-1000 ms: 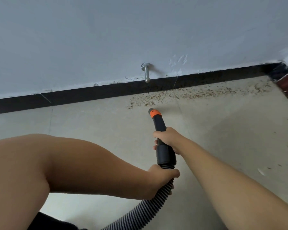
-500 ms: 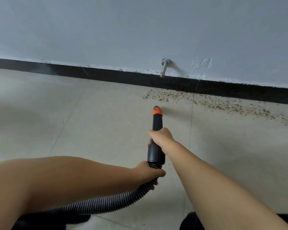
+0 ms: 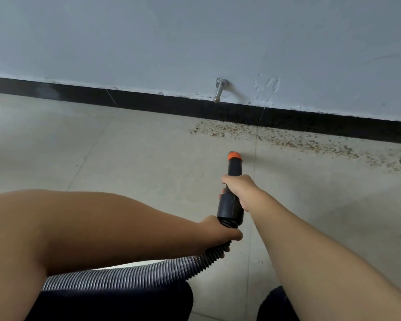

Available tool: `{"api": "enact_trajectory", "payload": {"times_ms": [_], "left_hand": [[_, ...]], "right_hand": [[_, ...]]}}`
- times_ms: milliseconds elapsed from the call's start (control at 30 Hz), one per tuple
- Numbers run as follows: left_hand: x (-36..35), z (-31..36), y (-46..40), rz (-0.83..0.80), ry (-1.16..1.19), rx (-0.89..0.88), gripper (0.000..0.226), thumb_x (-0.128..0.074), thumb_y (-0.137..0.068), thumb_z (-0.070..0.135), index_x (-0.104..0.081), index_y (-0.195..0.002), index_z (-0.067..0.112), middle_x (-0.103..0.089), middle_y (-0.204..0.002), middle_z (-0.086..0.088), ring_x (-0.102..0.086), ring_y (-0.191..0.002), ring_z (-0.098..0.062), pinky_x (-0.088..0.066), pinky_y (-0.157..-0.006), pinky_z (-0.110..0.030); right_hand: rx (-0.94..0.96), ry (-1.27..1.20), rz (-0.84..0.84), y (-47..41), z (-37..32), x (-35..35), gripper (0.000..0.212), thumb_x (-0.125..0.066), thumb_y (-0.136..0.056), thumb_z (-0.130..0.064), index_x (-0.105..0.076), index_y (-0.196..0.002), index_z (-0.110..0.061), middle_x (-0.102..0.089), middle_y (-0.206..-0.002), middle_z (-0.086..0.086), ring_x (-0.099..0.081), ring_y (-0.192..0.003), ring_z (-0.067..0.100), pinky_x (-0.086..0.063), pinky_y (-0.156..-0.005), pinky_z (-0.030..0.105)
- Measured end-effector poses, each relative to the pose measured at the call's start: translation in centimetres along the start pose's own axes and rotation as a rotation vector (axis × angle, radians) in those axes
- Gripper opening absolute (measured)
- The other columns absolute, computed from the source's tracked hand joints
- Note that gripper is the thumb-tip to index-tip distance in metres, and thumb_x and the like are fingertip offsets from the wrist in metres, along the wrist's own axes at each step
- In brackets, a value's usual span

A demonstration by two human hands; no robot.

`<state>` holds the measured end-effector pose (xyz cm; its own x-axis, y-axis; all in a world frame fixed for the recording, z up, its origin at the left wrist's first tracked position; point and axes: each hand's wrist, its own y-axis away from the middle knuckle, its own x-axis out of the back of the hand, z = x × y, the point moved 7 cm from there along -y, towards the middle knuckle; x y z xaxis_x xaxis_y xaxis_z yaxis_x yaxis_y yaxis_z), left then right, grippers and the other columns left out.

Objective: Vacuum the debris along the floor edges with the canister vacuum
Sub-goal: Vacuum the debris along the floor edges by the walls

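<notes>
Black nozzle (image 3: 232, 198) with orange tip is aimed short of brown debris (image 3: 287, 140) scattered along black baseboard; ribbed hose (image 3: 130, 275) trails left.

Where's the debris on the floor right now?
In the head view, the debris lies right of centre along the black baseboard, starting below the metal door stop and trailing right, just beyond the orange nozzle tip.
</notes>
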<state>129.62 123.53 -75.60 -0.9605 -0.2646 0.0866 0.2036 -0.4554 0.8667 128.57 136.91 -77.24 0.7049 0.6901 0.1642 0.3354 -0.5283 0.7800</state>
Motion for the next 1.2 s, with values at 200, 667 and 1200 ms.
{"api": "enact_trajectory", "payload": {"times_ms": [200, 667, 1200], "left_hand": [[-1.9, 4.3, -1.2, -0.058, -0.169, -0.078, 0.028, -0.066, -0.084, 0.023, -0.052, -0.101, 0.006, -0.057, -0.069, -0.005, -0.053, -0.053, -0.016, -0.048, -0.056, -0.026], [1.6, 2.4, -1.0, -0.013, 0.138, -0.033, 0.022, -0.063, -0.086, 0.015, -0.048, -0.097, 0.005, -0.050, -0.067, -0.007, -0.049, -0.049, -0.016, -0.044, -0.047, -0.022], [1.6, 5.7, -3.3, -0.083, 0.005, -0.085, 0.027, -0.066, -0.085, 0.020, -0.051, -0.103, 0.007, -0.053, -0.069, -0.005, -0.052, -0.051, -0.015, -0.045, -0.046, -0.022]], "right_hand": [[-0.068, -0.192, 0.190, -1.1, 0.4, 6.8, 0.014, -0.061, -0.088, -0.012, -0.048, -0.084, -0.009, -0.061, -0.075, 0.010, -0.062, -0.062, 0.025, -0.055, -0.064, 0.037], [-0.018, 0.045, -0.037, -0.9, -3.4, -0.8, 0.028, -0.059, -0.088, -0.007, -0.048, -0.113, -0.003, -0.060, -0.071, 0.011, -0.061, -0.051, 0.023, -0.048, -0.044, 0.024], [-0.017, -0.084, 0.121, -3.9, -4.1, 3.4, 0.019, -0.060, -0.087, -0.008, -0.048, -0.102, -0.005, -0.059, -0.074, 0.011, -0.060, -0.059, 0.026, -0.054, -0.058, 0.034]]}}
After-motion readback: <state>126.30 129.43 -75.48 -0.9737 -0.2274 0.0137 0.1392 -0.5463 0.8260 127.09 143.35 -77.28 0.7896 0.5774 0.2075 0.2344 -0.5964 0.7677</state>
